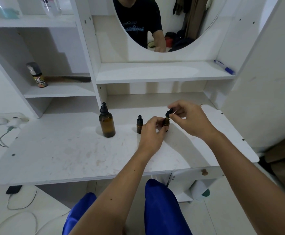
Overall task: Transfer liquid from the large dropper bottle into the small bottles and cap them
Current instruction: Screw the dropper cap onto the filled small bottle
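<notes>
- Head view, worktop: a white desk [70,155] is seen with three amber bottles standing on it. The large bottle [107,124] stands capped and upright at ten o'clock from the hands, well apart from them.
- A capped small bottle [139,125] stands upright just beside the left hand, at its nine o'clock.
- Left hand [151,131]: the fingers are curled closed around the open bottle [166,122], which is held upright on or just above the desk; contact with the desk cannot be told.
- Right hand [189,119]: thumb and fingertips are pinched shut on the dropper cap [169,112], held tilted just above the open bottle's neck, at its twelve o'clock. A pale glass tip appears to project from the cap toward the palm.
- Risk, misalignment: with the cap tilted, the pipette could be struck against the neck rim and chipped, or drips could be shed on the desk.
- Risk, tipping: the capped small bottle, just beside the left knuckles, could be knocked over by a sideways shift of that hand.
- Risk, grip: the open bottle is narrow and partly hidden by the fingers; its fill level cannot be told, and a slack hold during twisting could cause spillage.
- Risk, cross-threading: judged likely if the cap is turned before being squared to the neck.
</notes>
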`<act>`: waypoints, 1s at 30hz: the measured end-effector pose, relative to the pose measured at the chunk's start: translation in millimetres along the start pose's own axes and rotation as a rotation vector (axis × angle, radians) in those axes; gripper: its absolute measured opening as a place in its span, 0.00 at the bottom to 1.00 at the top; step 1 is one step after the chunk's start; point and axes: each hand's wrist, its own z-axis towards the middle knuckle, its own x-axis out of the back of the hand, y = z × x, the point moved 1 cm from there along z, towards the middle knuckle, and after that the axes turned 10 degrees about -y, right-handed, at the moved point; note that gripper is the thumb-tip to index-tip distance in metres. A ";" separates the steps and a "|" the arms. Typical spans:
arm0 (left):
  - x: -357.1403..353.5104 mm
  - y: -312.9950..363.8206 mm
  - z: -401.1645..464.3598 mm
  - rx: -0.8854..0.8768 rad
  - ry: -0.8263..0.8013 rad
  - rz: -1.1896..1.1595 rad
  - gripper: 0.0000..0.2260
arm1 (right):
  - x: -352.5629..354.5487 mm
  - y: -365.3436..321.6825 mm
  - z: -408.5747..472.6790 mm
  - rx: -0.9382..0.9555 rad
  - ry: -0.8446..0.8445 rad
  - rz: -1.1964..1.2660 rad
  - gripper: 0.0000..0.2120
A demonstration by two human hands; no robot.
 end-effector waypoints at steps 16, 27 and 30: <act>-0.5 -2.6 1.6 0.009 -0.019 0.027 0.09 | -38.8 19.6 -5.7 -0.136 0.096 0.196 0.08; -1.2 -4.4 2.6 -0.010 -0.016 0.046 0.09 | -41.1 20.3 -5.6 -0.165 0.094 0.313 0.10; -1.4 -3.5 1.8 -0.007 -0.012 0.036 0.08 | -40.8 22.2 -6.8 -0.156 0.076 0.362 0.09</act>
